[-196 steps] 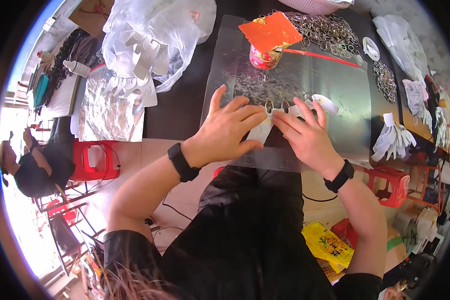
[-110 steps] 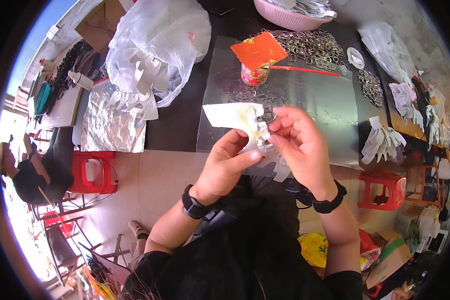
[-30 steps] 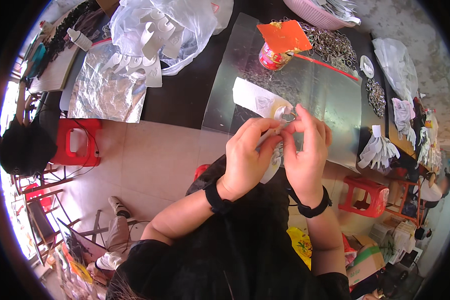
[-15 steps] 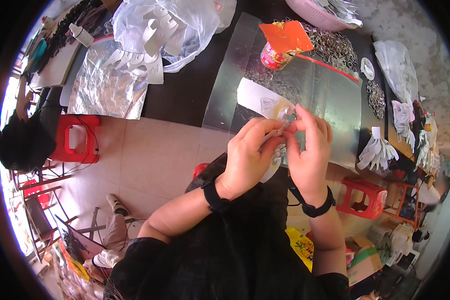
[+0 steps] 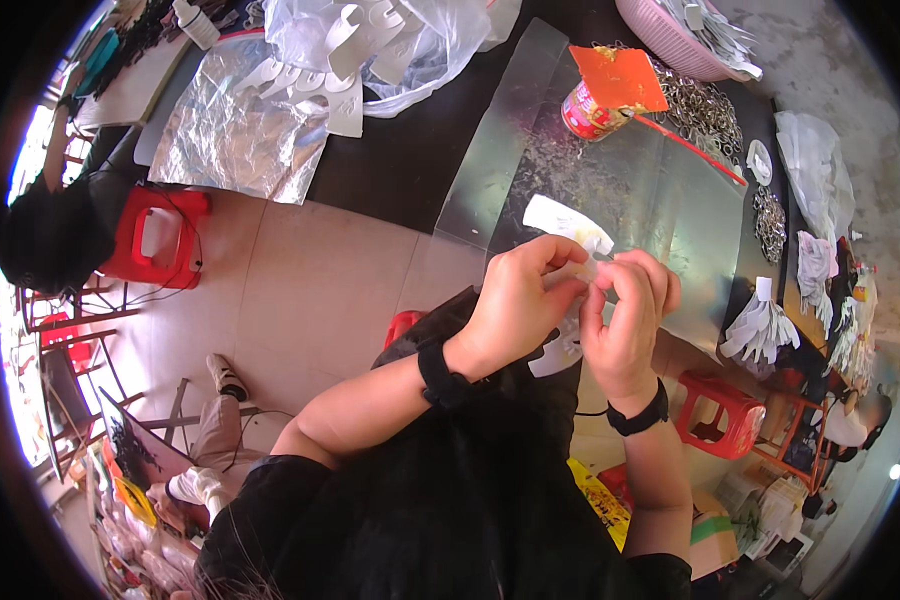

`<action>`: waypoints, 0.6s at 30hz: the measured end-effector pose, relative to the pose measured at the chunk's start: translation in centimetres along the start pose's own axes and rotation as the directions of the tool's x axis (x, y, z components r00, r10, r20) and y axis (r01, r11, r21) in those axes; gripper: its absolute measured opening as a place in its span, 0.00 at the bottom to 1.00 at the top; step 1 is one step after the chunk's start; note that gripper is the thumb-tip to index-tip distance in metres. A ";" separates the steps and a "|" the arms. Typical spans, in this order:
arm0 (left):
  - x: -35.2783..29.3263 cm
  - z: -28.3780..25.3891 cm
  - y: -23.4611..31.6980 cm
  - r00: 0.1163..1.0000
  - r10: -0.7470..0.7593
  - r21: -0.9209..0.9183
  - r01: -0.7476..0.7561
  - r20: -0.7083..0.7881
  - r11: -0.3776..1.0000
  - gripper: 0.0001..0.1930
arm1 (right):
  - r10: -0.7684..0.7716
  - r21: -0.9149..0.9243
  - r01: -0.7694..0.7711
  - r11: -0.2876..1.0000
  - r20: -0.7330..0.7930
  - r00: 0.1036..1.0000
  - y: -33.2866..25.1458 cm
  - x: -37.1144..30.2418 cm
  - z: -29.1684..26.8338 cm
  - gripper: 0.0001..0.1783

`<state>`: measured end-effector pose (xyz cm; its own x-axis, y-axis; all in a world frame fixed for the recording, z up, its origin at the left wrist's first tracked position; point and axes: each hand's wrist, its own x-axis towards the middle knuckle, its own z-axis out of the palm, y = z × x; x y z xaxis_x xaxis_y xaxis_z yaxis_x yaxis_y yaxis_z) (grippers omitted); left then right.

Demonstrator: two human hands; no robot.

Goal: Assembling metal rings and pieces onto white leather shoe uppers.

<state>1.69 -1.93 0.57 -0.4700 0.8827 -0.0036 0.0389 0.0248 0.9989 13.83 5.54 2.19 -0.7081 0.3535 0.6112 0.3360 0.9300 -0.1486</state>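
Observation:
In front of my body, above the near edge of the table, my left hand [image 5: 518, 300] and my right hand [image 5: 625, 325] meet fingertip to fingertip. Both pinch a white strip of paper or thin card [image 5: 562, 218], whose curved far end sticks out beyond the fingers. Another white piece [image 5: 558, 357] shows below the hands; whether it joins the strip cannot be seen. Fingers hide the pinched part. Beyond them a red cup [image 5: 584, 112] stands on the clear sheet [image 5: 660, 210], with an orange square [image 5: 622, 78] on top and a red stick [image 5: 688, 148] beside it.
Piled metal rings [image 5: 705, 110] lie behind the cup, near a pink basket [image 5: 670, 40] of white strips. A plastic bag [image 5: 440, 60] with white cut pieces and a silver sheet [image 5: 240, 130] are at left. Red stools [image 5: 720, 415] stand below the table; a bundle of white strips [image 5: 760, 330] hangs right.
The strip's far end has tilted and now looks shorter and more curved. Both hands remain pinched together, slightly farther right in view. The whole view has shifted, moving the table things right and up.

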 end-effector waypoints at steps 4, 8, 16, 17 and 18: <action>0.0 0.1 -0.1 0.997 -0.071 -0.030 0.071 0.000 0.997 0.11 | -0.038 0.041 0.037 0.998 0.025 0.999 -0.1 0.0 -0.1 0.22; 0.0 0.2 0.1 0.998 -0.058 -0.035 0.057 -0.027 0.998 0.11 | 0.041 0.104 -0.045 0.994 0.040 0.998 0.2 0.1 -0.3 0.24; 0.0 0.0 0.7 0.988 -0.141 -0.159 0.131 -0.056 0.979 0.11 | 0.165 0.120 -0.170 0.978 0.053 0.985 -0.6 0.2 -1.1 0.29; 0.0 0.1 0.7 0.989 -0.140 -0.161 0.130 -0.055 0.978 0.11 | 0.178 0.071 -0.181 0.981 0.049 0.983 -0.8 0.2 -1.2 0.28; -0.1 0.1 0.8 0.989 -0.137 -0.148 0.127 -0.062 0.981 0.11 | 0.191 0.023 -0.192 0.981 0.044 0.981 -1.1 0.2 -1.2 0.28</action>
<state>1.88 -1.95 1.33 -0.5251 0.8399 -0.1376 -0.1523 0.0664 0.9861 14.09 4.50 3.38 -0.6575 0.5288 0.5368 0.4517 0.8468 -0.2808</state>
